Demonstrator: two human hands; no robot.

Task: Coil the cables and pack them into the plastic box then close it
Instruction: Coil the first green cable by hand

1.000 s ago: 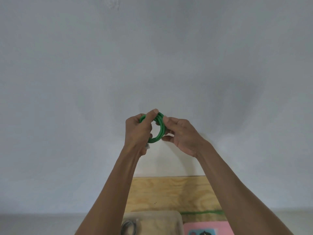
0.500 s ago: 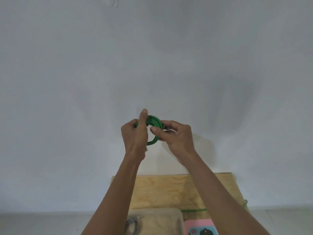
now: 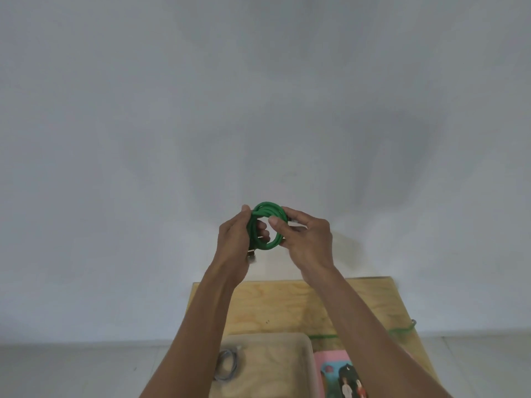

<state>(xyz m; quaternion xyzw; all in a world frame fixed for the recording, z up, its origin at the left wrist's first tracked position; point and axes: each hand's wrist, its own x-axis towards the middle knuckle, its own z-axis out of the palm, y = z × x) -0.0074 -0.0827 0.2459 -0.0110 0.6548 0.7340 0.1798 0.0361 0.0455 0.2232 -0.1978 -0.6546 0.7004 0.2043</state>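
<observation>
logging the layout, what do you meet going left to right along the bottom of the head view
grey coiled cable in the plastic box → pink card → green cable end at the board's right edge

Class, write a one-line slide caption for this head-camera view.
Both hands, left hand and right hand, hold a coiled green cable above the open plastic box.

Smooth, rubbery-looking matt green sheath on the coiled cable, with a small metallic plug end showing a dull shine beneath the left hand. Pale plywood with visible grain and an unvarnished, matt face for the table top; translucent, frosted-looking plastic for the box, a grey cable of dull finish inside. Flat, matt painted plaster on the wall, and glossy printed pink card or paper on the booklet.
</observation>
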